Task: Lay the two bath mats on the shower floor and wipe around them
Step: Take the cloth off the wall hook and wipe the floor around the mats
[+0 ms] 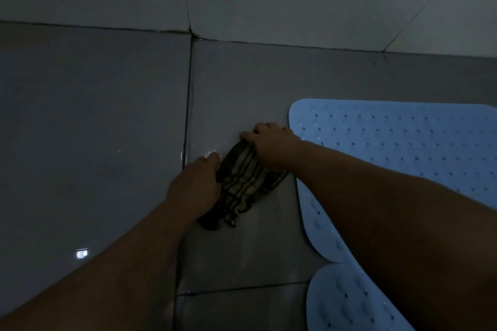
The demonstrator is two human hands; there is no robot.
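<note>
Wiping step, judged in progress: both mats already down, floor beside them being dried.

Striped cloth (243, 183): bunched lengthwise on the grey floor tile (242, 83), just left of the upper blue mat (403, 148), between the two hands.

Left hand (195, 187): on the cloth's left edge, fingers curled together and clamped on the fabric, fingertips hidden beneath the fold.

Right hand (271, 146): on the cloth's far end, fingers close together, pressed down on and gripping the fabric, knuckles just beside the mat's rounded corner.

Lower blue mat (347, 301): flat at the bottom right, partly hidden behind the right forearm; top edge almost touching the upper mat, contact not discernible.

Water film (212, 154): glinting near the left fingertips and along the grout line (188, 126).

Recommended technique:
- Flatten the bunch for wider contact.
- Press evenly with both palms.
- Draw in straight strokes parallel to the mat edge, toward the body.
- Keep clear of the mat rim to avoid lifting or shifting it.
- Finish along the grout line, where water likely collects.
</note>
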